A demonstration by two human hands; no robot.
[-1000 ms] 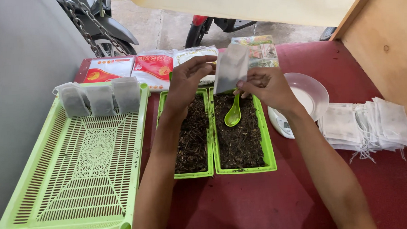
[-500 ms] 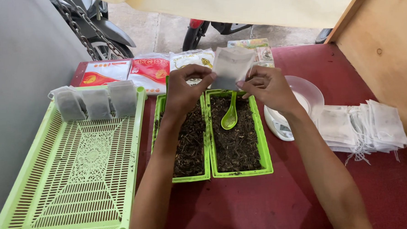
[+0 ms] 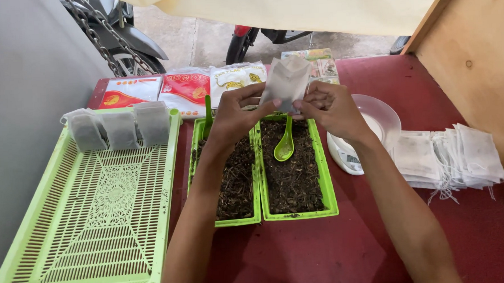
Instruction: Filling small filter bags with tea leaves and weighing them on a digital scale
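spoon (image 3: 284, 147) now lies in soil tray (image 3: 294, 168); left hand (image 3: 237, 116) joined right hand (image 3: 331, 110), fingers of both pinching white bag (image 3: 286, 80) mouth.

hands: left hand (image 3: 237, 116) & right hand (image 3: 330, 107) both pinch a white filter bag (image 3: 286, 80), held up over the trays
trays: two green trays (image 3: 328, 195) of dark dried leaves, side by side; green spoon (image 3: 284, 146) lies in the right one
left: big green mesh tray (image 3: 97, 222) w/ three filled bags (image 3: 118, 126) at far end
right: stack of empty bags (image 3: 451, 158), scale w/ bowl (image 3: 370, 130)
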